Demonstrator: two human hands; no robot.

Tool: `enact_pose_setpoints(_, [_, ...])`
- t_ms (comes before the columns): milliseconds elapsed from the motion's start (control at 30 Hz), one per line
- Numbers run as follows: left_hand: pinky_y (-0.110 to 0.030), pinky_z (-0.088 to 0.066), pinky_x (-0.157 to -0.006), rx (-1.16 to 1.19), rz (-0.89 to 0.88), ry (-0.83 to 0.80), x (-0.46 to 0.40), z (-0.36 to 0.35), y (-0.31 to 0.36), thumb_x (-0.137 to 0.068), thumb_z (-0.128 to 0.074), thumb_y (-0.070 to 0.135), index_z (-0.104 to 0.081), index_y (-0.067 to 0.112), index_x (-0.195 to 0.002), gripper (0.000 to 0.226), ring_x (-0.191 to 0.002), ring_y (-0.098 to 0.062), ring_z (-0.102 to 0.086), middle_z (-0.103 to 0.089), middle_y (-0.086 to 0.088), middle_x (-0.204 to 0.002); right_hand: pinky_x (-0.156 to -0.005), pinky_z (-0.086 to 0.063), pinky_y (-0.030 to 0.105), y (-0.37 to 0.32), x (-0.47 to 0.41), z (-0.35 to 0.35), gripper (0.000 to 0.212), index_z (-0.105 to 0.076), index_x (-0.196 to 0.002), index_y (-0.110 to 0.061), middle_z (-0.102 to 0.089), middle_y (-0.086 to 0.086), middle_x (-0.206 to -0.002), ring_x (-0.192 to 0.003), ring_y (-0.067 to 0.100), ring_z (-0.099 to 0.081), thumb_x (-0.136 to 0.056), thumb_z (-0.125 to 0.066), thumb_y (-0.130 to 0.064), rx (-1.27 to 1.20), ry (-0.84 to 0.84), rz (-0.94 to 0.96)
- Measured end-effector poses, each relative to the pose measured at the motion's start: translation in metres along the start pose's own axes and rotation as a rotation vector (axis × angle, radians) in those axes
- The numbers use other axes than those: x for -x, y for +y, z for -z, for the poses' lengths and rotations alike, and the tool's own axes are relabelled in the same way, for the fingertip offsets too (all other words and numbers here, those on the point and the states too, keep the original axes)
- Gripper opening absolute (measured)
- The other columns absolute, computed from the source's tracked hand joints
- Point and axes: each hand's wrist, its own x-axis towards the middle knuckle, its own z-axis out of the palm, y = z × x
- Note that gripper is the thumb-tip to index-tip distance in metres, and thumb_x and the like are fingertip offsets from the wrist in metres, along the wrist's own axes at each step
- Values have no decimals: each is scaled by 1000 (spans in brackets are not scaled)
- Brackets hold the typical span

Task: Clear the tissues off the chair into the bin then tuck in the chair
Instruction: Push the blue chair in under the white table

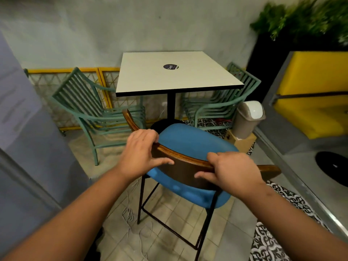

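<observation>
Two hands (pixel 140 147) (pixel 228 169) gripping one blue chair (pixel 188 142), one bin (pixel 249 118)

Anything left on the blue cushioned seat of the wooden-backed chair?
No tissues show on the blue cushioned seat. Its rear strip is hidden by the curved wooden backrest, gripped by the left hand and right hand.

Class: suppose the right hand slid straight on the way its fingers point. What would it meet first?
The right hand points left along the chair's wooden backrest. It would probably meet the left hand, gripping the same rail, first; depth is hard to judge.
</observation>
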Motion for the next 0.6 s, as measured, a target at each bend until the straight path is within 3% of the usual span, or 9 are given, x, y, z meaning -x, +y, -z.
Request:
enact_pose_setpoints(67, [-29, -31, -77, -27, 10, -18, -11, -5, 5, -59, -57, 82, -48, 22, -91, 68, -83, -13, -41, -46, 10, -85, -52, -31, 29, 21, -10, -2, 54, -38, -77, -26, -59, -5, -72, -67, 17, -60, -80, -32, -79, 5, -24, 40])
enact_pose_setpoints(133, [-30, -31, -81, -84, 0, -35, -22, -10, 9, -59, -53, 85, -57, 25, -92, 69, -84, -13, -42, -47, 11, -83, -48, -30, 28, 41, -20, -9, 57, -38, -73, -26, -51, -7, -62, -57, 15, -53, -78, -28, -82, 28, -4, 93])
enact_pose_setpoints(233, [-28, -28, -78, -130, 18, -27, -39, -20, 14, -57, -48, 90, -65, 27, -79, 68, -78, -11, -37, -41, 12, -76, -44, -34, 30, 70, -33, -22, 57, -35, -68, -26, -40, -9, -54, -50, 14, -44, -77, -28, -83, 30, 12, 154])
enact_pose_setpoints(467, [-30, -23, -74, -185, 137, -26, -77, -48, 40, -52, -48, 92, -61, 27, -72, 70, -79, -11, -37, -46, 12, -74, -49, -45, 35, 140, -70, -41, 62, -38, -68, -27, -44, -8, -57, -54, 14, -46, -74, -25, -88, 49, -14, 218])
enact_pose_setpoints(600, [-34, -29, -75, -272, 207, -24, -106, -74, 78, -55, -45, 92, -59, 25, -71, 70, -82, -17, -45, -47, 10, -76, -52, -46, 34, 200, -85, -55, 69, -44, -70, -27, -52, -7, -60, -59, 14, -54, -68, -23, -93, 63, -54, 229])
